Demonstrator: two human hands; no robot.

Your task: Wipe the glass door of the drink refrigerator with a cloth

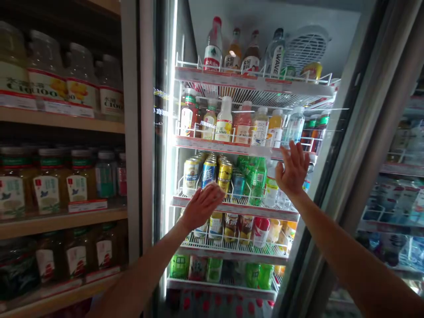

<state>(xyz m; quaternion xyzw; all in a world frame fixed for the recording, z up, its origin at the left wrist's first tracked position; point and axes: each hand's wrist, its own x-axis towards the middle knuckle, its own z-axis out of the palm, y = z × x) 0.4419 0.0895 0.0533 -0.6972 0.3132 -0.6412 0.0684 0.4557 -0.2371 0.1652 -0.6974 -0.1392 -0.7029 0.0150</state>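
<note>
Watching from my remote seat, setting the clock on whichever hand I name. Left hand (202, 203): flat, fingers straight and lying close together, nothing seen in it. Right hand (293, 172): raised, fingers parted wide, no load seen either. Neither curls round anything; I judge both as extended for reach, not for bearing weight.

Nearest the left hand: blue can (208, 170) at twelve, gold can (225, 173) at two, white can (191, 174) at eleven, all upright on the third shelf (265, 212). They stand in files, front to back, probably so each kind shows its face with stock behind. Whether the fingertips touch the gold can, I cannot tell.

Nearest the right hand: clear bottle (294, 126) at twelve, on the second shelf (212, 144); green bottle (258, 181) between eight and nine, one shelf lower. Contact with the second shelf's edge is unclear to me.

Farther out: round grille (306, 51) at the right hand's twelve, upper back wall; wire slats (265, 95) at eleven, presumably letting cold air through. Light strip (172, 88) at the left hand's eleven, upright, likely placed to light labels. Wooden shelf (62, 223) at its nine, dimmer.
</note>
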